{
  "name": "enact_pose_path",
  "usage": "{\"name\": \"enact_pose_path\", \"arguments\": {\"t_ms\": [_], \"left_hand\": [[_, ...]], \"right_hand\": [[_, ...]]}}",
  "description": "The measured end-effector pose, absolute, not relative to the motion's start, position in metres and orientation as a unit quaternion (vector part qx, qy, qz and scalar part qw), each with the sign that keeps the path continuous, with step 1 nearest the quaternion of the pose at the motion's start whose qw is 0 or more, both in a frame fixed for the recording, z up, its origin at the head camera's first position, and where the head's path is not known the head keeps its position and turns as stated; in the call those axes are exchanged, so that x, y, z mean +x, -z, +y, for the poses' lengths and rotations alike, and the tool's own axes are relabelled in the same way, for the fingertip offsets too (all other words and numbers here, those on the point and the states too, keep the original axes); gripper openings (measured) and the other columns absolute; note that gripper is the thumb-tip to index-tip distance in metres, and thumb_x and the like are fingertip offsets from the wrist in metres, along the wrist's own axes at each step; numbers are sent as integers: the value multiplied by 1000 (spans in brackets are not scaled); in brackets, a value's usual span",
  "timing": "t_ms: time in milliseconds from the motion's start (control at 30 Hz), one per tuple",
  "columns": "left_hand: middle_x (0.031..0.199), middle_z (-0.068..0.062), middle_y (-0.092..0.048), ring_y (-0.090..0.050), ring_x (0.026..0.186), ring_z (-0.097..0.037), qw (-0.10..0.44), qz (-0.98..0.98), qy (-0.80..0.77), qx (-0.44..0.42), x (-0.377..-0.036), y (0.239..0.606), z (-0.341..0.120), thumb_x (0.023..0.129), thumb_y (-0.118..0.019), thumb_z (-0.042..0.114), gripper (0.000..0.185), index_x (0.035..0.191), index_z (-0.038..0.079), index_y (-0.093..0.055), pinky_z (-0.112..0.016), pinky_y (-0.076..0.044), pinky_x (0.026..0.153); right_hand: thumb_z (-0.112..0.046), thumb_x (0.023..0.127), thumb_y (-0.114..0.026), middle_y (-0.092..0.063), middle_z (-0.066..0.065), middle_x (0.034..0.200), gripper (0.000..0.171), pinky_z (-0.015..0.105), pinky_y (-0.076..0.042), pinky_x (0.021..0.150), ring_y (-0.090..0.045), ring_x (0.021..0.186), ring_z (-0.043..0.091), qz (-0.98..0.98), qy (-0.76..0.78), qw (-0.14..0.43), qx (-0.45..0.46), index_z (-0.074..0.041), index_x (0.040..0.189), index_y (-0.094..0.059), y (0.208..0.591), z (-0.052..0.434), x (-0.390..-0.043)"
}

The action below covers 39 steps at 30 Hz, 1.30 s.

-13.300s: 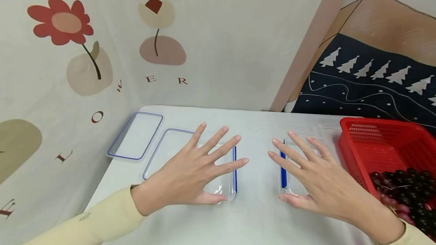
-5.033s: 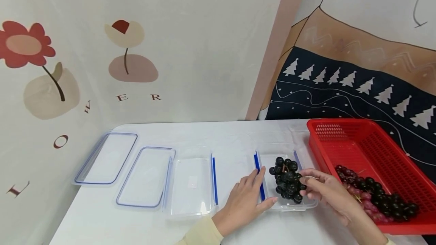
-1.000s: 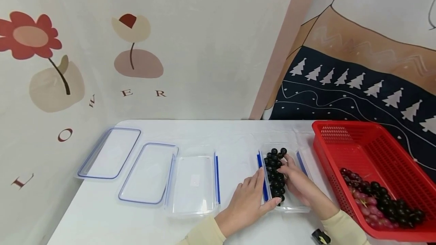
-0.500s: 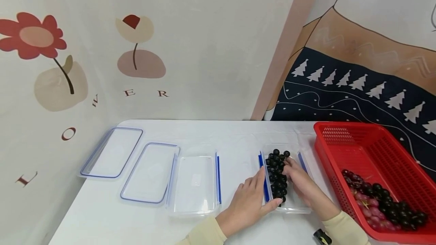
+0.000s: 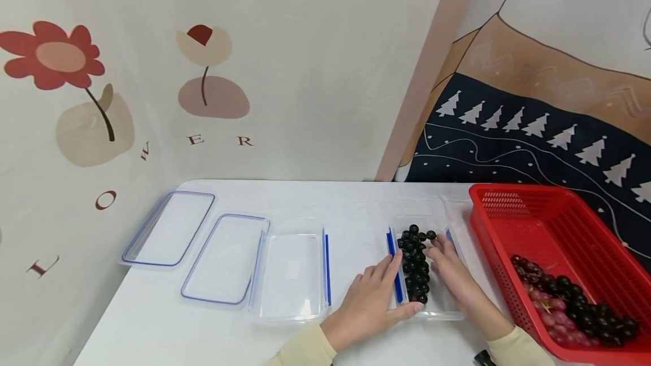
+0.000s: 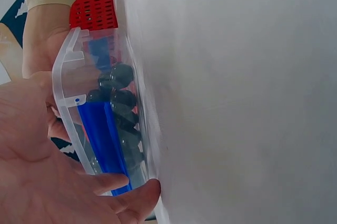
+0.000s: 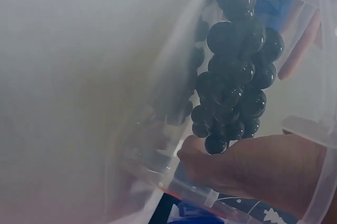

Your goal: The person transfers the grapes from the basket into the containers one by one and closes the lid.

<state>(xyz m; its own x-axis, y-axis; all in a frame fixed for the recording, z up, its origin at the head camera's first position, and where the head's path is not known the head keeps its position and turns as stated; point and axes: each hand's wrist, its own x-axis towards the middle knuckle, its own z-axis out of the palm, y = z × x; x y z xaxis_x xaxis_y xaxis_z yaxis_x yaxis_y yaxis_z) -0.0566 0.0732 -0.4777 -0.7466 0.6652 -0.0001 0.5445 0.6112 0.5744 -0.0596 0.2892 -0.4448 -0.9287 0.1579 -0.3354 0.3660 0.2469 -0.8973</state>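
Note:
A bunch of black grapes (image 5: 415, 270) lies lengthwise along the left side of a clear plastic container (image 5: 443, 314) with blue side latches. My right hand (image 5: 452, 270) reaches into this container, its fingers loosely bent against the right side of the bunch. In the right wrist view, a fingertip (image 7: 190, 153) lies close to the bunch's end, with no clear grip on it. Outside the container, my left hand (image 5: 368, 301) rests against the left wall with extended fingers, which touch near the blue latch (image 6: 105, 140). Its thumb lies at the near corner.
A second clear container (image 5: 290, 275) stands to the left. Beyond it lie two blue-edged lids (image 5: 216, 261) (image 5: 170, 230). A red perforated basket (image 5: 549, 208) at the right holds black grapes (image 5: 595, 309) and red grapes (image 5: 556, 315). A black object (image 5: 483, 358) shows at the right sleeve.
The black grapes came from the basket into the right container and were laid along its left side. Over the last half second my right fingers have eased slightly away from the bunch.

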Motion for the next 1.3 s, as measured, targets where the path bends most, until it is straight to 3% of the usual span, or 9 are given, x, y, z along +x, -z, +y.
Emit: {"name": "enact_pose_path", "arguments": {"t_ms": [167, 367, 933, 1133, 1300], "left_hand": [[176, -11, -33, -48, 148, -36, 116, 887, -298, 333, -58, 478, 73, 101, -56, 78, 108, 178, 18, -11, -58, -44, 116], [176, -8, -33, -47, 148, -35, 126, 881, -317, 328, -58, 479, 72, 98, -60, 79, 110, 178, 21, -11, -62, -44, 116], [175, -7, -35, -45, 150, -35, 135, 873, -344, 318, -60, 472, 72, 96, -68, 75, 112, 178, 22, -14, -65, -41, 116], [174, -7, -37, -46, 149, -35, 144, 874, -345, 310, -59, 473, 71, 95, -71, 74, 113, 178, 22, -15, -68, -41, 115], [173, -6, -38, -46, 148, -35, 143, 875, -347, 306, -60, 473, 71, 94, -71, 76, 114, 178, 24, -14, -69, -41, 115]], "right_hand": [[-31, 108, -55, -1, 31, 177, 95, 62, -18, 129, -11, 163, 49, 803, 569, 69, 163, 1, 172, 9, 442, 287, -56], [-32, 111, -54, -7, 28, 178, 89, 65, -17, 128, -13, 163, 47, 813, 561, 42, 152, -3, 174, 1, 440, 288, -48], [-22, 115, -54, -26, 31, 173, 67, 69, -31, 120, -28, 158, 53, 853, 510, -41, 101, 2, 169, -24, 418, 297, -32], [-23, 116, -53, -29, 28, 173, 65, 54, -33, 124, -28, 159, 47, 848, 519, -45, 99, 0, 169, -24, 412, 299, -22], [-24, 116, -53, -26, 27, 174, 67, 24, -36, 120, -28, 159, 47, 846, 522, -53, 94, 0, 170, -22, 404, 302, -16]]}}
